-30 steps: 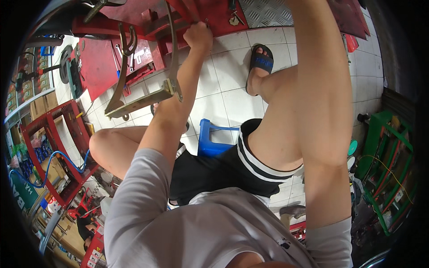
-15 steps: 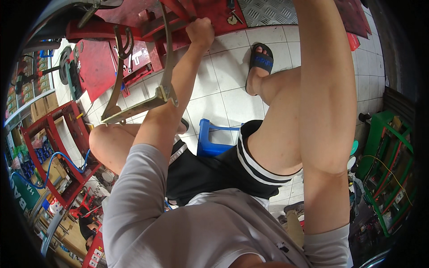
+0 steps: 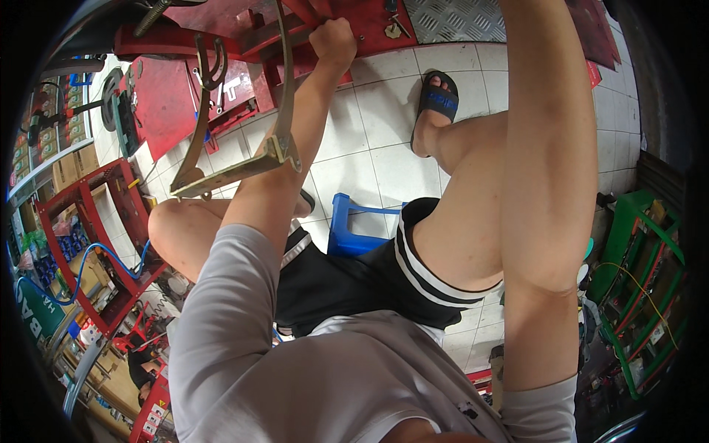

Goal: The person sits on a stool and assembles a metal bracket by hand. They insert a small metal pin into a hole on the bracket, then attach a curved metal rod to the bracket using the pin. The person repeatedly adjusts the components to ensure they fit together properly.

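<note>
My left hand (image 3: 334,43) is closed in a fist beside a red metal bar (image 3: 275,38) of a red frame at the top. Whatever its fingers hold, if anything, is hidden from here. My left forearm reaches forward behind a brass-coloured metal bracket (image 3: 229,176), whose two curved arms rise towards the red frame. The right arm (image 3: 546,177) stretches up past the upper edge, so the right hand is out of the picture.
Wrenches (image 3: 219,97) lie on a red platform (image 3: 164,103) at upper left. A blue plastic stool (image 3: 341,229) is under me, on white floor tiles. At left stands a red metal frame (image 3: 94,258); at right, a green rack (image 3: 628,244). A treadplate (image 3: 454,21) lies ahead.
My left hand has shifted slightly farther forward, still closed. The whole view has moved a little, and the right arm appears slightly farther right.
</note>
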Action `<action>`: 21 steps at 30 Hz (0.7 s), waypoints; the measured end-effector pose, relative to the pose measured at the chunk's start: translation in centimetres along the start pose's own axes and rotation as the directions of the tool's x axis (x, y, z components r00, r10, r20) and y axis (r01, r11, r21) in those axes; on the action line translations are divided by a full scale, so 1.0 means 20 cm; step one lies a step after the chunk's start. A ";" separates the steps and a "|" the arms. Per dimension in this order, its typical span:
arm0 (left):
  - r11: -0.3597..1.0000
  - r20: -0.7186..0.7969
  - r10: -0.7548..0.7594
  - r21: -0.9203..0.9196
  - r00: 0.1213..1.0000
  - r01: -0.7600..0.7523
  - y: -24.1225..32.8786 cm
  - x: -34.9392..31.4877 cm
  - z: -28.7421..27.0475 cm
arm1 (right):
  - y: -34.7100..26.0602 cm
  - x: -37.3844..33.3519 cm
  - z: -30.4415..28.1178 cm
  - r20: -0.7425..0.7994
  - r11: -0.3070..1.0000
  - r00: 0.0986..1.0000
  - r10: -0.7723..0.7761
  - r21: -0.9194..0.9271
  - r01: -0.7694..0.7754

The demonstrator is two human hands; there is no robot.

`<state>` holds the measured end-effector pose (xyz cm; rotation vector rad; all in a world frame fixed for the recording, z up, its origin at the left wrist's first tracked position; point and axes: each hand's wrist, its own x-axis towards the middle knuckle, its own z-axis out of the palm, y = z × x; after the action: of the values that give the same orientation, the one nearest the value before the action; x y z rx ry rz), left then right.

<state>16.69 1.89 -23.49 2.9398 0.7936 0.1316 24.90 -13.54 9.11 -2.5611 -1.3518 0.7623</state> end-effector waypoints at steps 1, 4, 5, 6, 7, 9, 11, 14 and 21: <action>1.000 -0.012 0.006 -0.008 1.000 -0.006 0.00 0.00 0.00 | 0.00 0.00 0.00 0.002 1.000 1.000 0.000 0.000 0.000; 0.998 -0.011 0.044 -0.046 0.999 -0.044 0.02 -0.03 0.00 | 0.01 0.00 0.00 0.004 1.000 1.000 0.005 0.002 -0.005; 0.997 -0.008 0.056 -0.058 0.998 -0.056 0.02 -0.04 0.01 | 0.01 0.00 0.00 0.004 1.000 1.000 0.005 0.000 -0.005; 0.995 -0.027 0.059 -0.073 0.998 -0.061 0.02 -0.05 0.02 | 0.00 0.00 0.00 0.006 1.000 1.000 0.002 0.000 -0.002; 0.994 -0.047 0.062 -0.089 0.997 -0.066 0.01 -0.07 0.03 | 0.00 0.00 0.00 0.005 1.000 1.000 0.002 0.001 -0.002; 0.990 -0.063 0.063 -0.119 0.996 -0.070 0.02 -0.08 0.03 | -0.01 0.00 0.00 0.007 1.000 1.000 -0.004 0.008 0.004; 0.986 -0.054 0.060 -0.152 0.997 -0.067 0.03 -0.07 0.03 | -0.01 -0.01 0.00 0.008 1.000 1.000 -0.002 0.010 0.002; 0.984 -0.075 0.044 -0.167 0.996 -0.056 0.04 -0.06 0.03 | -0.02 -0.02 -0.02 0.013 1.000 1.000 -0.002 0.018 0.002; 0.988 -0.075 0.066 -0.135 0.995 -0.076 0.02 -0.07 0.04 | -0.09 -0.03 0.00 -0.010 0.998 0.999 0.050 0.048 -0.049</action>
<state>15.71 0.79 -24.29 2.8467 0.6595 0.2846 23.30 -12.90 9.92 -2.5665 -1.2559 0.7770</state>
